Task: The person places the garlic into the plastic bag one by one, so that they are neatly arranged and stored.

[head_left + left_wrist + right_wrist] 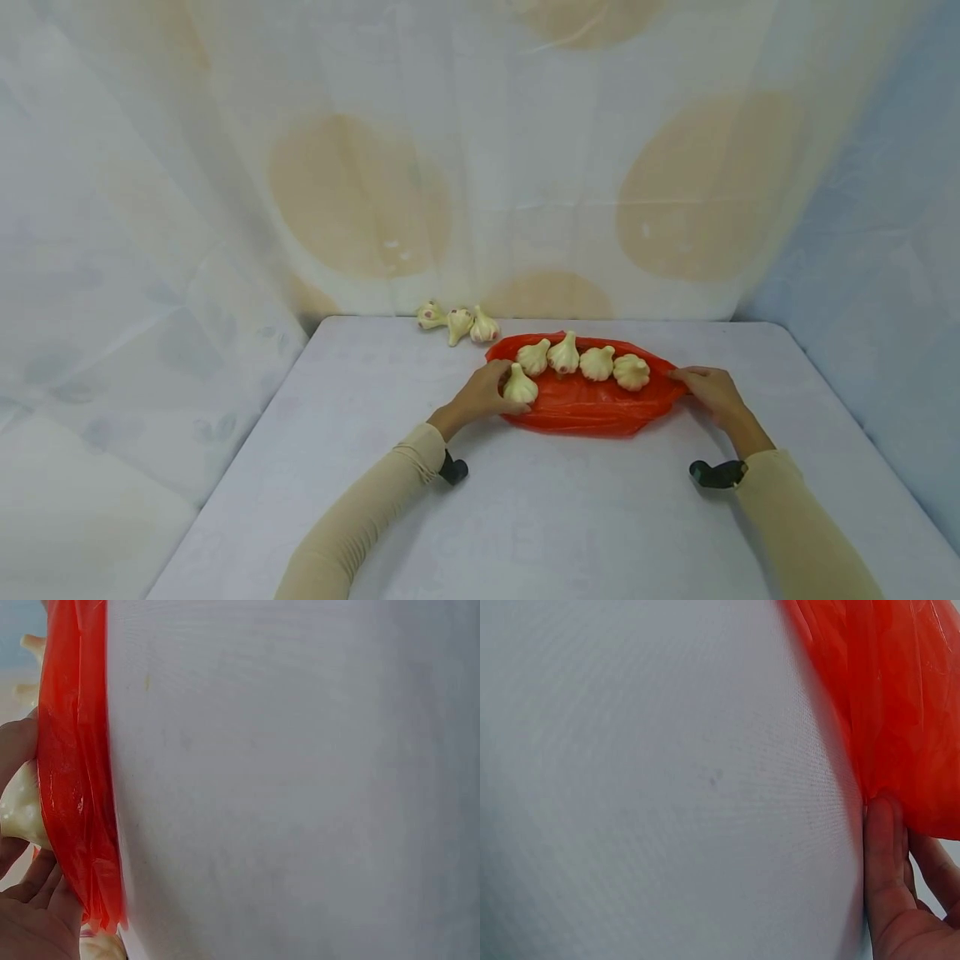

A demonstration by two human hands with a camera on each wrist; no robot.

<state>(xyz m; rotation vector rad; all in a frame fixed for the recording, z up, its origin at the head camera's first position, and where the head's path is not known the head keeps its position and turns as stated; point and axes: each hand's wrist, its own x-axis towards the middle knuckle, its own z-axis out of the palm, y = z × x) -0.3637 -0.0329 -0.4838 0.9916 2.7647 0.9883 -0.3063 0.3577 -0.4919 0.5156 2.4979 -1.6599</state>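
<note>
A red plastic bag [585, 414] lies spread on the table with its mouth upward. Several pale garlic bulbs [597, 363] sit in a row along its far side. At the bag's left end my left hand [480, 392] holds another garlic bulb [521, 387] between thumb and fingers. The left wrist view shows that bulb [22, 806] partly hidden behind the red plastic [79, 765]. My right hand [716, 392] pinches the bag's right edge. In the right wrist view its fingers [885, 844] meet the plastic, and the bag covers some fingertips.
Three loose garlic bulbs [460, 323] lie near the table's back edge, left of the bag. The white-covered table [525, 517] extends in front. Patterned curtains [525, 167] hang behind and at both sides. A dark wrist mount [716, 475] sits at each cuff.
</note>
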